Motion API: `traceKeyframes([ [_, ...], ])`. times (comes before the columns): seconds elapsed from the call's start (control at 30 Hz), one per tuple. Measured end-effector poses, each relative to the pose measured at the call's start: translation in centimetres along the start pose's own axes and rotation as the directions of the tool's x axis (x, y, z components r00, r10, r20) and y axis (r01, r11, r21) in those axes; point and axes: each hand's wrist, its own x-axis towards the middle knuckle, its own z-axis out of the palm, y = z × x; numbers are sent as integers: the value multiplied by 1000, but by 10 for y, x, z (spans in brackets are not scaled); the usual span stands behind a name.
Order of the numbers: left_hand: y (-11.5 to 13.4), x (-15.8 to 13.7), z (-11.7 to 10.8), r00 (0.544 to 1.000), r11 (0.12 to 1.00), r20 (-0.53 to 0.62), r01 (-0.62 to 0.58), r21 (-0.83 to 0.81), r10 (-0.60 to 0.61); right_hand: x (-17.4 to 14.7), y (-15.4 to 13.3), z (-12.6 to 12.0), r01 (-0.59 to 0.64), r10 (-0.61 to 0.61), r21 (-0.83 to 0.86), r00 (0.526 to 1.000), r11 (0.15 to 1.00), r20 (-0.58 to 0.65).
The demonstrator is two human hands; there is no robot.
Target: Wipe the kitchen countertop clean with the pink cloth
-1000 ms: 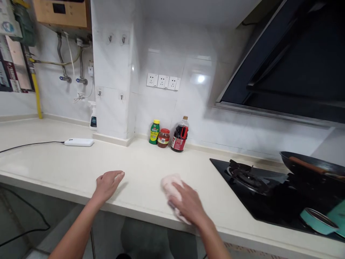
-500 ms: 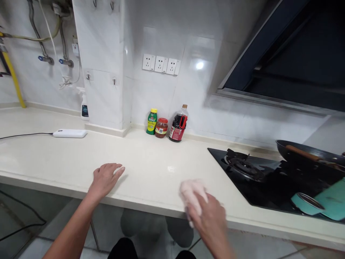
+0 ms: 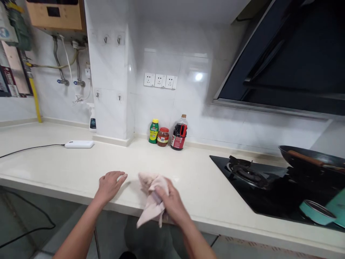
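Note:
A crumpled pale pink cloth (image 3: pixel 153 205) is bunched in my right hand (image 3: pixel 172 199), whose fingers close round it. Part of the cloth touches the countertop (image 3: pixel 194 187) and a loose corner hangs over the front edge. To the left of the cloth, my left hand (image 3: pixel 109 185) is at the counter surface near the front edge, thumb apart from the fingers. I see nothing held in it, though the underside of its palm is hidden.
Against the back wall stand a green bottle (image 3: pixel 153 131), a red-lidded jar (image 3: pixel 163 137) and a dark sauce bottle (image 3: pixel 179 135). A white device with a cable (image 3: pixel 79 144) lies left. The gas hob (image 3: pixel 246 176), wok (image 3: pixel 309 156) and turquoise pot (image 3: pixel 316 212) are right, under a range hood (image 3: pixel 283 64).
My right hand has swept leftward with the cloth, bringing it closer to my left hand. My left hand keeps its place on the counter. The camera view has tilted up slightly.

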Motion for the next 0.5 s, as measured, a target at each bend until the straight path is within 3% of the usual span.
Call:
traceKeyframes([
  [0.13,-1,0,1,1000,1000,-4,4,-19,-4,24,40,-78,-153,124,-93,956,984,-266],
  [0.23,-4,1,5,1000,999,-7,-4,-32,3,11,64,-130,-248,145,-165,872,955,-468],
  [0.3,-6,1,7,1000,999,-21,-7,-32,7,-2,68,-152,-263,118,-200,835,944,-537],
  [0.4,-6,1,8,999,999,-38,-2,-35,1,-10,59,-159,-176,6,-327,887,929,-462],
  [0.5,-3,0,5,1000,999,-27,1,-41,-2,-1,43,-140,-102,-53,-513,959,852,-279],
])
